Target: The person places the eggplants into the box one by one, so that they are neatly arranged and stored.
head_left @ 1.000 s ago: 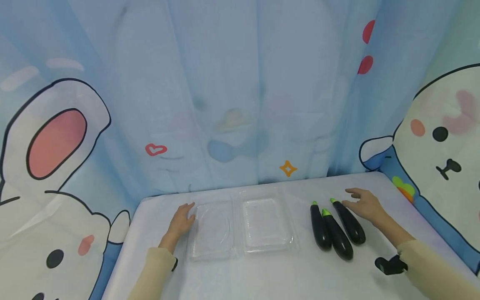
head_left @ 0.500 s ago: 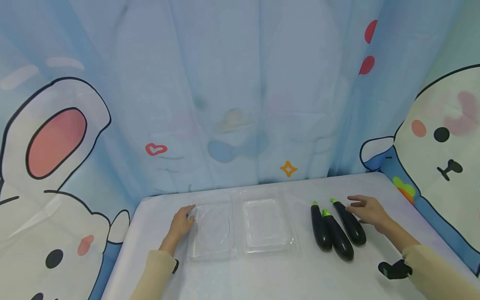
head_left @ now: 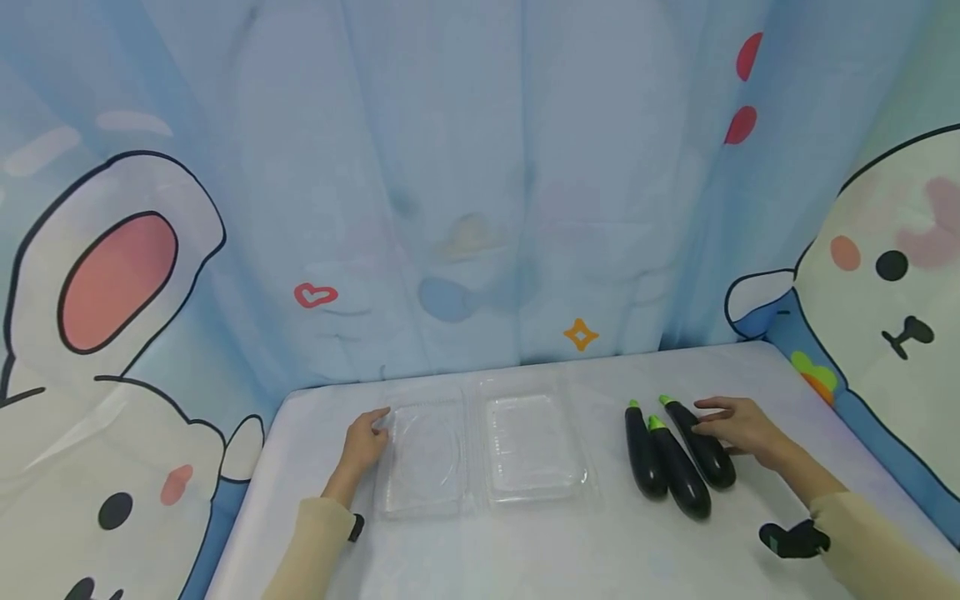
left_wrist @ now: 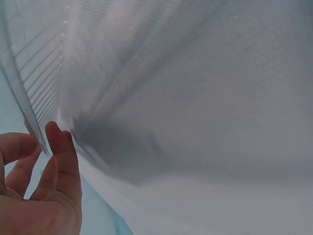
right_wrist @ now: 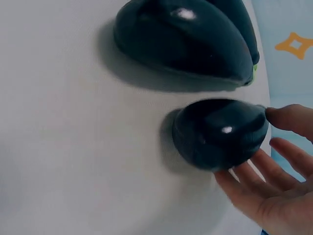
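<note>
Here's your right hand (head_left: 742,427), fingers curled round the outermost eggplant (head_left: 712,463), which lies on the bench (head_left: 525,554) at the right of its row! Crowding its inner side, the middle eggplant (head_left: 681,473) and the left eggplant (head_left: 643,454) lie close together, a slim gap showing beside your blunt end. Over on the other side, your left hand (head_left: 362,442) has its fingers pinching the rim of the clear plastic clamshell (head_left: 536,450), spread flat in two halves. Between clamshell and eggplants runs a bare strip of cloth; in front, there's a broad stretch of room. Watch the back: the bench edge sits just behind the clamshell, the blue curtain (head_left: 480,167) hanging right beyond.
</note>
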A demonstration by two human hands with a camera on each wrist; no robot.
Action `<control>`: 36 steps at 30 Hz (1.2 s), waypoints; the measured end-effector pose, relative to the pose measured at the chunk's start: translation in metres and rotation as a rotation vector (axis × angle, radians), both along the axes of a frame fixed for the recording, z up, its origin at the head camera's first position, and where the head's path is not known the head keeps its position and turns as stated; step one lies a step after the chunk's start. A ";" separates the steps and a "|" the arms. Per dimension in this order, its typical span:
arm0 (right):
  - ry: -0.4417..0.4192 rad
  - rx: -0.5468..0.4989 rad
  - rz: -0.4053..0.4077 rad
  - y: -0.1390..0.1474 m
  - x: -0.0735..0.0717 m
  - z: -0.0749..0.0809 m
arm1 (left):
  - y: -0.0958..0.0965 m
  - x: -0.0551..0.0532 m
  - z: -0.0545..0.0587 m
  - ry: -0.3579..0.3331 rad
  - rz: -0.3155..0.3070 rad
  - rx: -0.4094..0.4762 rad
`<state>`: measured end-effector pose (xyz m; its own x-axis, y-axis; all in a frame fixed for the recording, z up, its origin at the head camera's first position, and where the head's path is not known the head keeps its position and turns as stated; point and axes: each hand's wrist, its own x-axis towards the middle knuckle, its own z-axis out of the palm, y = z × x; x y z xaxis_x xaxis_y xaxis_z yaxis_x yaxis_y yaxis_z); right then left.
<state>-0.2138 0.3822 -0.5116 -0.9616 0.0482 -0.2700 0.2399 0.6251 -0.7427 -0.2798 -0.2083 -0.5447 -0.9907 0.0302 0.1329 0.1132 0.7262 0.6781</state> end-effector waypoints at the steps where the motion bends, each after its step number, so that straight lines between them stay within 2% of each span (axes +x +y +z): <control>1: -0.007 -0.008 0.008 0.001 0.000 0.001 | 0.000 0.000 0.001 -0.001 0.001 0.000; 10: -0.005 -0.011 0.040 0.002 -0.003 0.001 | 0.000 -0.002 0.010 -0.017 0.008 -0.004; 15: 0.013 -0.046 0.008 0.004 -0.005 0.012 | 0.001 -0.002 0.018 -0.020 0.012 0.023; 21: 0.031 -0.092 -0.024 -0.002 -0.008 0.026 | 0.001 -0.001 0.021 -0.046 0.030 0.049; 27: 0.051 -0.140 -0.031 -0.022 -0.012 0.037 | 0.001 -0.001 0.022 -0.046 0.028 0.049; 36: 0.071 -0.257 -0.023 -0.073 -0.024 0.053 | 0.000 -0.001 0.028 -0.039 0.028 0.042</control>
